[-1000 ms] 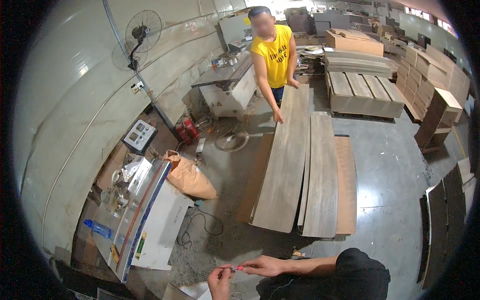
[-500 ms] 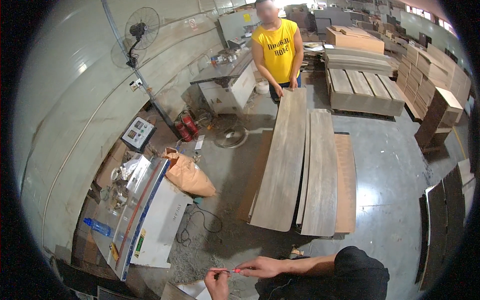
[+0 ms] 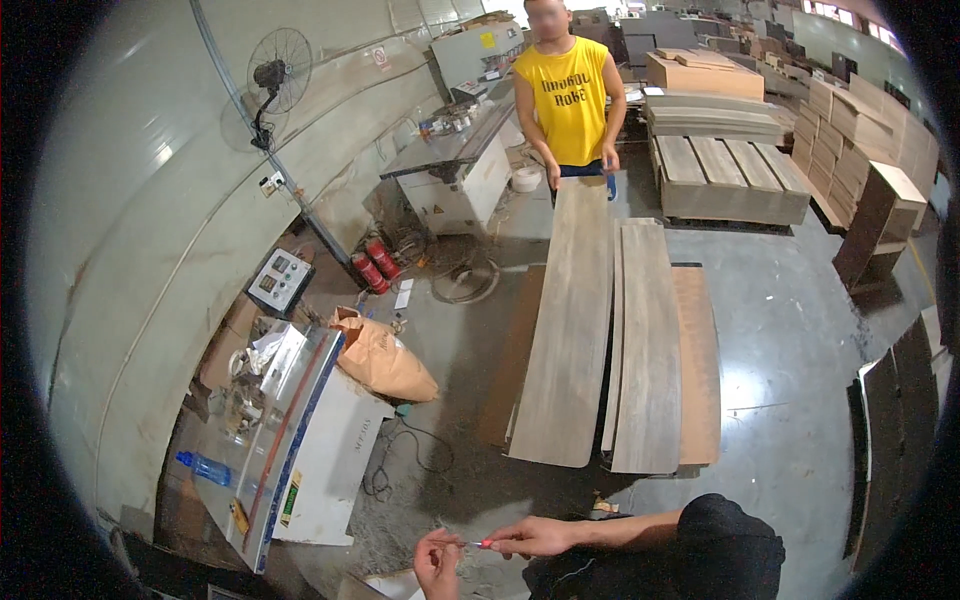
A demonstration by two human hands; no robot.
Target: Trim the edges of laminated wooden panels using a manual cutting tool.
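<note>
Red thing [image 3: 486, 545]: too small to tell what it is; the right hand [image 3: 532, 537] covers part of it.
Left hand [image 3: 437, 566]: its arm is cut off by the bottom edge.
Worker [image 3: 570, 105]: face blurred, top of head cut off, legs mostly hidden by the board [image 3: 562, 340].

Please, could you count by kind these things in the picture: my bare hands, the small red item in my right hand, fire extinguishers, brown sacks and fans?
Hands: 2, the left hand and the right hand
Small red item: 1
Fire extinguishers: 2
Brown sack: 1
Fan: 1
Total: 7
</note>
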